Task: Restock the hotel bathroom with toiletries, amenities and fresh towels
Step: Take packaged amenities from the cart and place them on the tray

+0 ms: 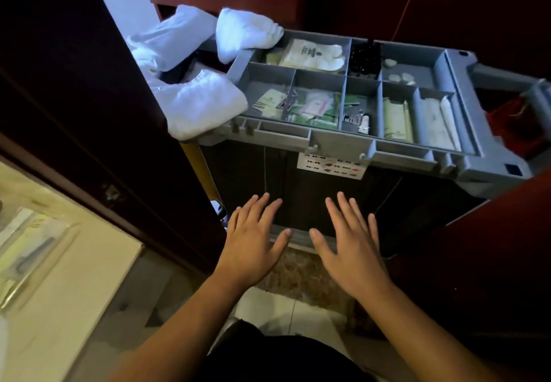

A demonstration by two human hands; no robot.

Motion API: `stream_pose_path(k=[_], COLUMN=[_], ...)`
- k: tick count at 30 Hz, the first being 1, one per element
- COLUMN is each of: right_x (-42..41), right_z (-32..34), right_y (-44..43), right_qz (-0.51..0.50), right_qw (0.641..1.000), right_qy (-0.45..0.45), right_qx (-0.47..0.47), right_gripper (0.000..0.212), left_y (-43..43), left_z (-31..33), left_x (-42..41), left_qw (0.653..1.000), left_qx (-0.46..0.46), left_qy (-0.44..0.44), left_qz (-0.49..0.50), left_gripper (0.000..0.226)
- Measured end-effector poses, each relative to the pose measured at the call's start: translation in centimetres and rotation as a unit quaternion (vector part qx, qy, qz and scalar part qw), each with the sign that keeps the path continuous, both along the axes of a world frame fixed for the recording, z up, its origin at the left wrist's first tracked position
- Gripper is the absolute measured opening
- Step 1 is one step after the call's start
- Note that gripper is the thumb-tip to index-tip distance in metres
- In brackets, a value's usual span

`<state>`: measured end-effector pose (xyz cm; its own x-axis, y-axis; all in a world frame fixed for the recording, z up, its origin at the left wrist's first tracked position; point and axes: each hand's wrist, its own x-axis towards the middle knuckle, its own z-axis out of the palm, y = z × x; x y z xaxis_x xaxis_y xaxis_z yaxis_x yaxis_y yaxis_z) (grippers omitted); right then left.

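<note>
**Two spread hands at a stocked cart in a tight doorway**

The grey cart [343, 143] stands wedged between a dark door [74, 83] on the left and a red-brown panel [477, 262] on the right. Little room is left at either side, and the open floor lies only on the person's side of it. The left hand [253, 241] and right hand [348, 250] hover side by side in front of the cart's dark front panel, fingers straight and fanned, holding nothing.

Three white towels [202, 104] are heaped at the cart's left end, and one of them droops over the tray's rim. The tray on top has two rows of compartments. These hold cream and green packets [313, 53], a cluster of dark bottles [365, 57], loose sachets [316, 107] and long white wrapped items [438, 122].

A pale table [74, 277] shows at lower left, blurred.
</note>
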<state>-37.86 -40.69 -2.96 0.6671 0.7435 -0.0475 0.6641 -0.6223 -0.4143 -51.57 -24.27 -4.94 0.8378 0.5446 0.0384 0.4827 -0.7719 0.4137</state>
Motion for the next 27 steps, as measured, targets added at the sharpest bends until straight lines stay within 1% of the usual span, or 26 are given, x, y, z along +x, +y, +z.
stream_pose_path(k=[4,11,17,20,27], right_x=[2.3,6.4,10.2,12.6,18.9], right_z=[1.0,2.4,2.4,2.2,3.3], right_y=[0.4,2.8,5.1,6.6,12.3], right_qz=[-0.003,-0.027,-0.053,-0.066,-0.058], right_qw=[1.000,0.998,0.997,0.995,0.996], right_qy=[-0.006,-0.014,-0.009,-0.020,-0.046], right_qx=[0.028,0.058,0.063,0.071,0.042], right_gripper=[0.082,0.076,0.073,0.071,0.062], left_y=[0.2,2.4,5.1,7.0,13.7], left_z=[1.8,3.2,3.6,3.7,4.9], left_x=[2.6,7.3,12.0,15.0,22.5], left_qw=[1.000,0.999,0.999,0.998,0.998], left_qx=[0.001,0.023,0.025,0.020,0.008], left_qy=[-0.014,-0.028,-0.033,-0.034,0.000], left_qz=[-0.005,-0.010,-0.034,-0.042,-0.066], left_gripper=[0.068,0.068,0.066,0.065,0.067])
